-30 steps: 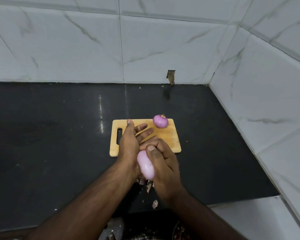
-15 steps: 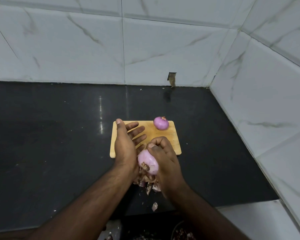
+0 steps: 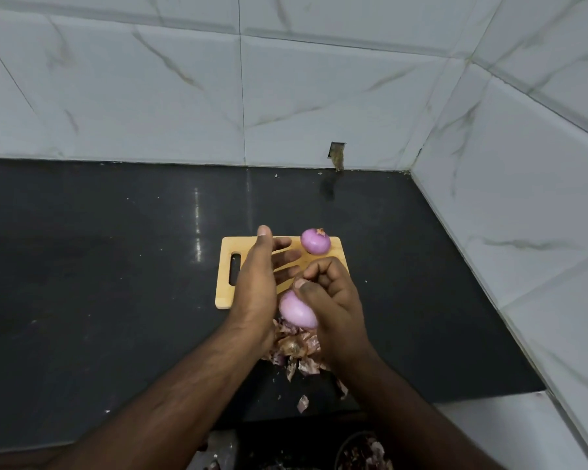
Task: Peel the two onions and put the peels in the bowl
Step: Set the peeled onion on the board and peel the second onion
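Nestling between both hands' grip, peeled onion (image 3: 297,310).

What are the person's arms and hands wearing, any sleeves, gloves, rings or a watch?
Nothing shows on them. The left hand and right hand are bare: no gloves, and no rings on the fingers in view. Both forearms are uncovered from the wrists down to the bottom edge of the picture, with no sleeve cuff, watch or bracelet visible. Anything worn higher up is out of frame.
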